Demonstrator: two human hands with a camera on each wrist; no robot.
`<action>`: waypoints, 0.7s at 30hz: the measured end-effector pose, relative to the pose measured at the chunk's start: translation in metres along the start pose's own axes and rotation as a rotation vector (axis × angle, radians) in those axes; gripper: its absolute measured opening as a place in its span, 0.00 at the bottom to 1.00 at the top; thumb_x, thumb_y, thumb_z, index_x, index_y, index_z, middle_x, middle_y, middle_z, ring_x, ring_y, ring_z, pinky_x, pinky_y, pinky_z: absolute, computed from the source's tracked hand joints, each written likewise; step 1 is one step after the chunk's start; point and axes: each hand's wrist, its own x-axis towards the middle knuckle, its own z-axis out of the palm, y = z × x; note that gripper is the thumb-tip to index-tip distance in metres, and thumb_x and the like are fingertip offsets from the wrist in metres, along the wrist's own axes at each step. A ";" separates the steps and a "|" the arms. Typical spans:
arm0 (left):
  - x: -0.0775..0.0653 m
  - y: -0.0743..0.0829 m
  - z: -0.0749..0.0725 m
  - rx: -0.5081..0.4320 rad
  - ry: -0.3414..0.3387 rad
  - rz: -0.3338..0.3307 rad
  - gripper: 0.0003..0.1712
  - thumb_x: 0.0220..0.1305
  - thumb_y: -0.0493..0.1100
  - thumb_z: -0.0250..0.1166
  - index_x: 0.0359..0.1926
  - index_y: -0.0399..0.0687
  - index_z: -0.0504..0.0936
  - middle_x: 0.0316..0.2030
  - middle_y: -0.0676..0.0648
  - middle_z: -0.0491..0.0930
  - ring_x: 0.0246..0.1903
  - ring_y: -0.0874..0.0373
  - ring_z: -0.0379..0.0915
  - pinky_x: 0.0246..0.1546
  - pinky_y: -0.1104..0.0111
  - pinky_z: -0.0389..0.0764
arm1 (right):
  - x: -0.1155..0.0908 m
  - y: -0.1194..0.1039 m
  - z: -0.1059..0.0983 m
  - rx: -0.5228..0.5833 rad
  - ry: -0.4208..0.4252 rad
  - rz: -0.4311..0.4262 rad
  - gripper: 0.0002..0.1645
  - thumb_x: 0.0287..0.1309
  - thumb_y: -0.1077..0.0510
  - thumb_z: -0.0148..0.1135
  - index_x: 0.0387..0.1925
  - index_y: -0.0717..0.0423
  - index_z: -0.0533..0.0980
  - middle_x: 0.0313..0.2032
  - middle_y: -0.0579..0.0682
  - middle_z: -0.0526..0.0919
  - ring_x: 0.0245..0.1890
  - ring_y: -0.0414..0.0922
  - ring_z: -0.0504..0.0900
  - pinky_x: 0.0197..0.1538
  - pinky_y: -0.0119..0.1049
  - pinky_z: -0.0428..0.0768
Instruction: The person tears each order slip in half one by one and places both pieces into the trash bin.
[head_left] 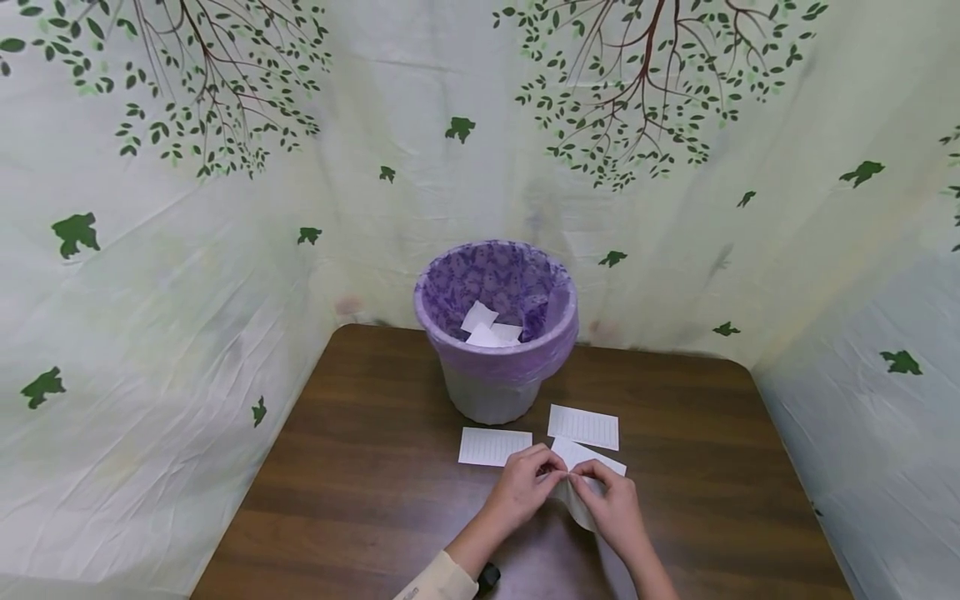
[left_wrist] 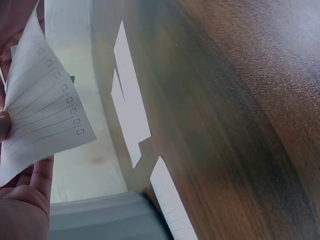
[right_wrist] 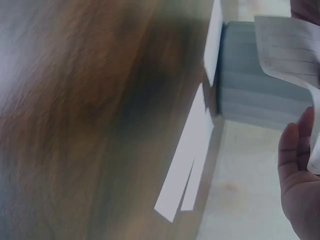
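Both hands hold one small lined paper sheet (left_wrist: 47, 110) above the table, with a column of checkboxes along one edge. My left hand (head_left: 521, 485) pinches it at the top between thumb and fingers. Right beside it, my right hand (head_left: 617, 507) pinches the same sheet, the fingertips of both hands almost meeting. Below the fingers the paper bends and hangs down; in the right wrist view its lined part (right_wrist: 287, 47) curves between the hands. Just beyond the hands, a white paper slip (head_left: 588, 456) lies on the table, partly hidden by them.
A lined slip (head_left: 495, 447) lies left of the hands, another (head_left: 583, 427) farther back. Behind them stands a waste bin (head_left: 491, 400) with a purple patterned liner (head_left: 543, 360) and several white paper pieces (head_left: 480, 317) inside. Leaf-printed curtains (head_left: 465, 200) surround the brown wooden table (head_left: 360, 467).
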 end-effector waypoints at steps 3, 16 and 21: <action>0.000 0.002 -0.003 -0.024 0.006 0.003 0.04 0.65 0.36 0.74 0.36 0.48 0.87 0.34 0.50 0.86 0.36 0.67 0.79 0.43 0.76 0.83 | 0.001 -0.004 -0.002 0.062 -0.033 0.062 0.06 0.62 0.61 0.74 0.31 0.46 0.86 0.33 0.40 0.90 0.40 0.29 0.83 0.49 0.31 0.79; 0.000 0.013 -0.014 -0.075 0.030 0.015 0.03 0.66 0.35 0.74 0.38 0.46 0.87 0.35 0.50 0.87 0.40 0.61 0.84 0.50 0.72 0.87 | 0.003 -0.021 -0.005 0.403 -0.125 0.277 0.03 0.65 0.62 0.71 0.34 0.58 0.85 0.37 0.52 0.89 0.37 0.35 0.81 0.42 0.28 0.77; -0.001 0.017 -0.018 -0.073 0.055 0.037 0.04 0.65 0.34 0.74 0.37 0.46 0.86 0.35 0.50 0.86 0.40 0.61 0.84 0.49 0.73 0.87 | 0.004 -0.026 -0.005 0.430 -0.135 0.307 0.04 0.65 0.62 0.70 0.32 0.55 0.85 0.36 0.52 0.88 0.35 0.37 0.81 0.39 0.29 0.77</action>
